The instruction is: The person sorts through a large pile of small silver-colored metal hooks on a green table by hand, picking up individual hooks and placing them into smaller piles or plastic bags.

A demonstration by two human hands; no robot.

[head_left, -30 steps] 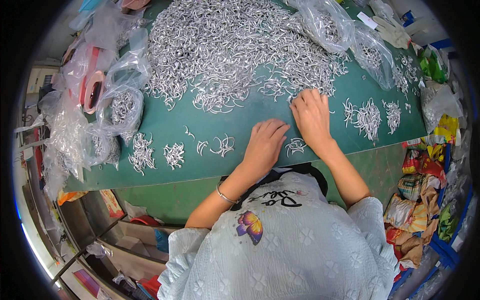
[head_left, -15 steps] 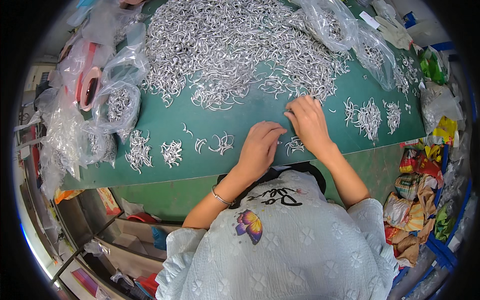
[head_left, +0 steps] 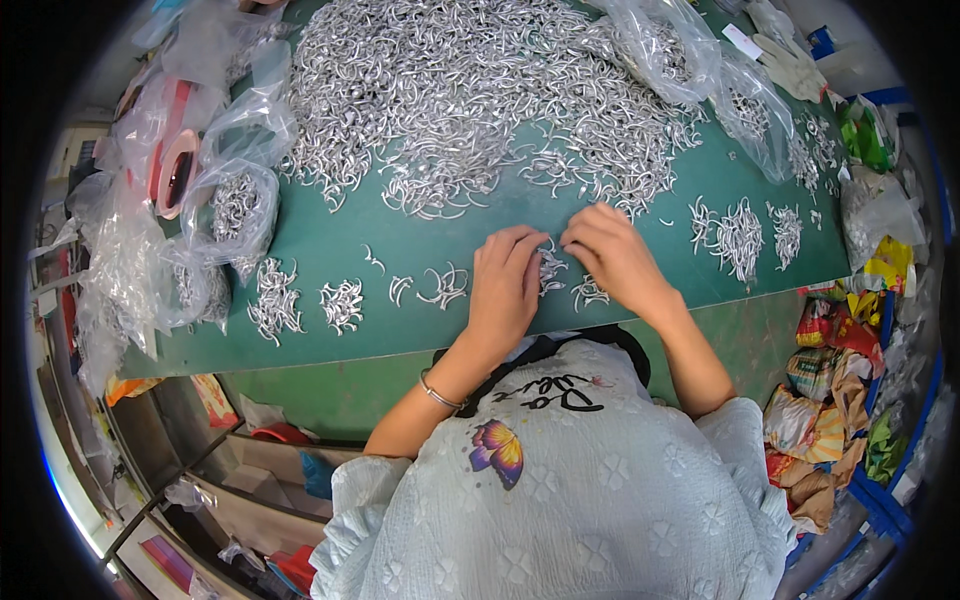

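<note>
My left hand [head_left: 505, 275] is over the green table, its fingers bent and closed together at the tips. Across from it, my right hand [head_left: 610, 250] has its fingers curled and pressed together too, the two sets of fingertips almost meeting. What either hand pinches is too small or hidden to tell. Between them lies a small cluster of curved silvery metal pieces [head_left: 550, 268], partly behind my left fingers. Another little group of curved pieces [head_left: 590, 292] rests below my right hand. Beyond both hands spreads a large heap of the same pieces [head_left: 450, 90].
Small sorted piles [head_left: 277, 300] sit along the table's left front, others [head_left: 738, 238] to the right. Clear plastic bags [head_left: 240, 205] with metal pieces and a roll of tape [head_left: 178, 175] stand at left. More bags [head_left: 750, 105] lie at right. Below are shelves [head_left: 265, 470] and coloured packages [head_left: 815, 410].
My left hand has turned and moved slightly up, uncovering the cluster between the hands. My right hand has come a little lower and to the left, closer to my left fingertips.
</note>
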